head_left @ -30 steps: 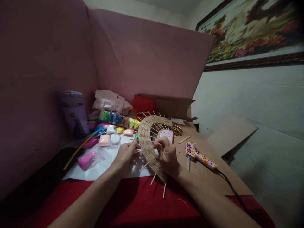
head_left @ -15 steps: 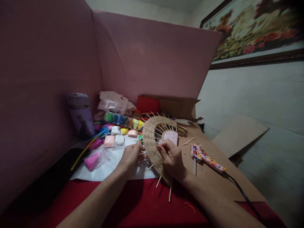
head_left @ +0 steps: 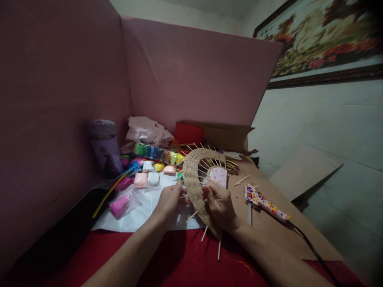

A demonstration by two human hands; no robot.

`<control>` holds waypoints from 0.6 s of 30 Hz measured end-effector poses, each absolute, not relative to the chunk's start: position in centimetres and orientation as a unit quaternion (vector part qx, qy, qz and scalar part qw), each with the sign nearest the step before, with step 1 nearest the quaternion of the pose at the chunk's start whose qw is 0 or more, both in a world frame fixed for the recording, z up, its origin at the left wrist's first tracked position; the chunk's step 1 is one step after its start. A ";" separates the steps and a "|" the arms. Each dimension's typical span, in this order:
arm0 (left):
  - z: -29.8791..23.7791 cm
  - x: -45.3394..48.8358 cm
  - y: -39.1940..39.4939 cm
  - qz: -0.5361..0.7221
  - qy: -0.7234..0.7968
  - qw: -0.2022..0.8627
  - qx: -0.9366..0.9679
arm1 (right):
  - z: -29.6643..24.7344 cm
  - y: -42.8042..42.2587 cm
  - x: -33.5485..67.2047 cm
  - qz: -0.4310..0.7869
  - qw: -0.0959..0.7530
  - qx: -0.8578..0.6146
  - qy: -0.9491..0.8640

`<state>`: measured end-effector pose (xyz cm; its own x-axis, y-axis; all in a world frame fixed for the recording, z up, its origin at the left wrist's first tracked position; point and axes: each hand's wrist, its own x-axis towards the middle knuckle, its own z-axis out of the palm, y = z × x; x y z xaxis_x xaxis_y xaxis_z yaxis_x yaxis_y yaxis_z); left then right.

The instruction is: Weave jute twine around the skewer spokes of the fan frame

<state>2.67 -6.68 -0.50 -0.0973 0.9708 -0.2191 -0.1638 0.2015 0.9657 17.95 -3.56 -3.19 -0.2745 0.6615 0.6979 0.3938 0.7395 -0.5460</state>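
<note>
A curved band of woven twine (head_left: 192, 175) is held up between my hands, with thin wooden sticks (head_left: 191, 217) poking out around its outer edge. Inside the curve, sticks run to a small half-round piece covered in white cloth with pink dots (head_left: 218, 175). My right hand (head_left: 220, 203) is closed on the inner edge of the band, thumb and fingers pinched together. At the outer left edge, my left hand (head_left: 169, 201) is closed around the sticks and the band's rim; its fingertips are partly hidden behind it.
A flowered glue gun (head_left: 266, 203) with a black cord lies on brown cardboard (head_left: 278, 235) at right, near loose sticks (head_left: 242, 180). Bagged coloured clay (head_left: 140, 180) rests on white sheeting at left, beside a purple tumbler (head_left: 104, 151). Pink panels (head_left: 191, 75) stand behind.
The whole view has shifted slightly, so everything sits a little further right and lower. Both hands keep hold of the woven piece, which has barely moved between them.
</note>
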 end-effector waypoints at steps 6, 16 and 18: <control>-0.2 2.8 -6.7 0.506 0.538 0.567 0.365 | -3.1 -3.6 17.9 0.135 0.502 -0.339 -0.784; -0.6 2.5 -6.5 0.505 0.539 0.564 0.370 | -2.9 -3.8 17.7 0.133 0.515 -0.339 -0.776; -0.4 2.5 -6.6 0.502 0.539 0.563 0.374 | -2.9 -3.8 17.7 0.138 0.519 -0.342 -0.771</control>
<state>2.53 -6.58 -0.40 -0.0862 0.9691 -0.2312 -0.1624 0.2152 0.9630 17.67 -3.76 -2.91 -0.2278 0.6709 0.7057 0.3856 0.7277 -0.5673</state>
